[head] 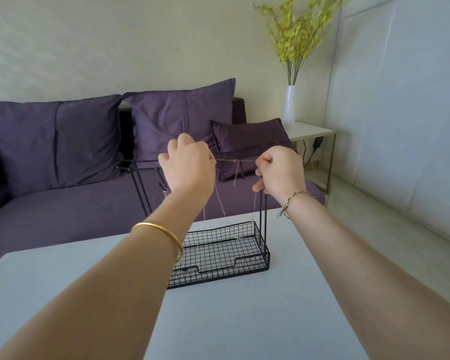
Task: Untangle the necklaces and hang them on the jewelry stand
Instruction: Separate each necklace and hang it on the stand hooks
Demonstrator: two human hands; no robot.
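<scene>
Necklace: thin pale metal chain necklace (230, 160), pulled taut between both hands at about the height of the stand's top bar; clasp and a short tail dangling at mid-span; fine strands dropping from both hands toward the basket.
Stand: black wire jewelry stand with a mesh basket base (231, 271), upright on the flat white table (244, 323), just behind and below the hands.
Progress: judged partway; one length of chain straightened and raised for hanging, not yet seen draped over a bar; trailing strands look unsorted, ends resting in the basket.
Remaining: probably freeing the hanging strands, seating the chain on the bar, letting go.
Doubtful item: small clasp on a chain end (163, 189) hanging near the left uprights; already hung or part of the same tangle, cannot tell.
Left hand (190, 165): raised, back to the camera, fingers curled, pinching the chain at its right edge; smooth gold bangle (161, 229) on the forearm.
Right hand (281, 170): raised level with the left, fingers curled round the chain's other end; braided cord bracelet (294, 197) at the wrist.
Backdrop: purple fabric sofa (63, 211) with cushions.
</scene>
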